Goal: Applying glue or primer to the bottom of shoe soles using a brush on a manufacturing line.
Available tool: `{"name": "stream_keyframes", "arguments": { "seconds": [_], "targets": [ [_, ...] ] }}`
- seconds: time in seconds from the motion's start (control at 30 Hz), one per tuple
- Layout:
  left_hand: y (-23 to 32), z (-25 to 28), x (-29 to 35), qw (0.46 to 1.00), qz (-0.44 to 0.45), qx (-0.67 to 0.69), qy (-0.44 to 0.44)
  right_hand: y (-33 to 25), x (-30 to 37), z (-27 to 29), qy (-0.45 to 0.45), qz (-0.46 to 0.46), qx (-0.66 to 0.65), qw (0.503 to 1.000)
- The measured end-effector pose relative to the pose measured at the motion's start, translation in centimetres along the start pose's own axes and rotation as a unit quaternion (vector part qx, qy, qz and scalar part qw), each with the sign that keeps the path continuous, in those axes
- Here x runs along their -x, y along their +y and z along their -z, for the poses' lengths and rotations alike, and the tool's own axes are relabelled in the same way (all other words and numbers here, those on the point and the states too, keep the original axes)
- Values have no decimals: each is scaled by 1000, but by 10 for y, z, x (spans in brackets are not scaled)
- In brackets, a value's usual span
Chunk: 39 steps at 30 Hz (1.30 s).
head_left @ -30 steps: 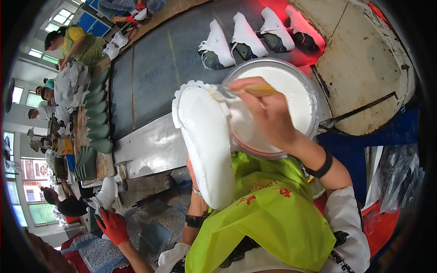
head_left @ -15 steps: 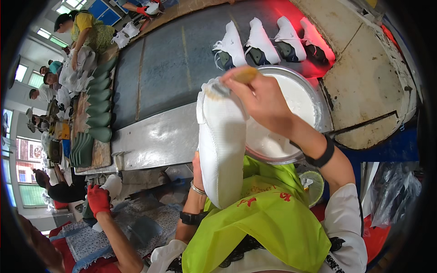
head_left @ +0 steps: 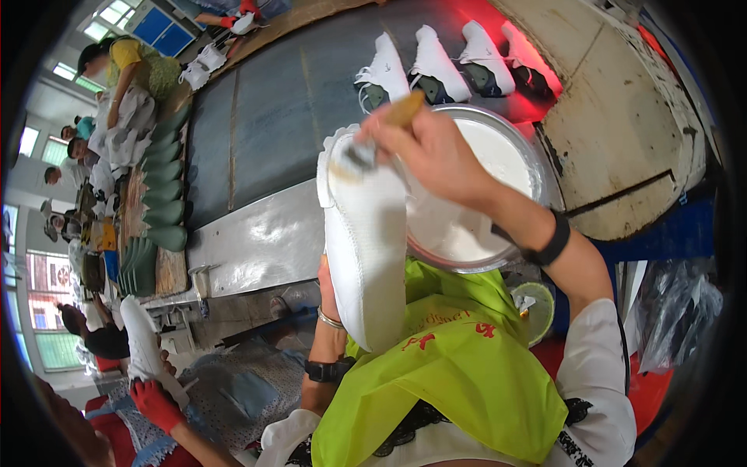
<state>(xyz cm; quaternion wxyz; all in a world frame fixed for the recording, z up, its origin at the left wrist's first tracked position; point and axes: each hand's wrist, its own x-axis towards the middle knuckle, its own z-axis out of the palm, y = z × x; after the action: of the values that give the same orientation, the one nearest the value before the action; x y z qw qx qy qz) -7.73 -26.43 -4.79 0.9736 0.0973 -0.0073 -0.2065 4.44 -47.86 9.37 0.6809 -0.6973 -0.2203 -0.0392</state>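
My left hand (head_left: 327, 289) is closed round the back of a white shoe (head_left: 364, 265), mostly hidden behind it. The shoe's sole side faces up toward me, its toe pointing down at my lap. In my right hand (head_left: 443, 156) is a brush (head_left: 406, 110) with a wooden handle, slightly blurred. Its bristles touch the upper end of the shoe's underside. Under my right forearm stands a round metal basin (head_left: 542, 167) holding white liquid (head_left: 498, 159).
Several white shoes (head_left: 436, 70) lie in a row on the dark conveyor belt (head_left: 272, 101), under red light. Green shoe lasts (head_left: 165, 214) line a board at left. A co-worker's red-gloved hand (head_left: 159, 405) holds another white shoe (head_left: 144, 346). A metal ledge (head_left: 264, 233) fronts the belt.
The brush has moved left and slightly down over the shoe's upper end. The shoe in my left hand has shifted a little left. The co-worker's gloved hand has lowered, with a white shoe now upright.
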Motion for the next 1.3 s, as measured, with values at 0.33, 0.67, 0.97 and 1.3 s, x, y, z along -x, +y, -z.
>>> {"name": "stream_keyframes", "arguments": {
  "seconds": [0.33, 0.67, 0.97, 1.3],
  "targets": [
    [-4, -51, -5, 948, -95, -183, 242, 14, 81, -1, 50, 79, 213, 973],
    [14, -16, 6, 961, -75, -213, 162, 20, 46, -8, 24, 226, 262, 938],
    [16, -25, 11, 922, -1, -325, 213, -14, -11, -22, 24, -95, -67, 993],
    [32, 0, -19, 970, -60, -185, 149, 50, 7, 29, 14, -305, -3, 952]
  ]
}}
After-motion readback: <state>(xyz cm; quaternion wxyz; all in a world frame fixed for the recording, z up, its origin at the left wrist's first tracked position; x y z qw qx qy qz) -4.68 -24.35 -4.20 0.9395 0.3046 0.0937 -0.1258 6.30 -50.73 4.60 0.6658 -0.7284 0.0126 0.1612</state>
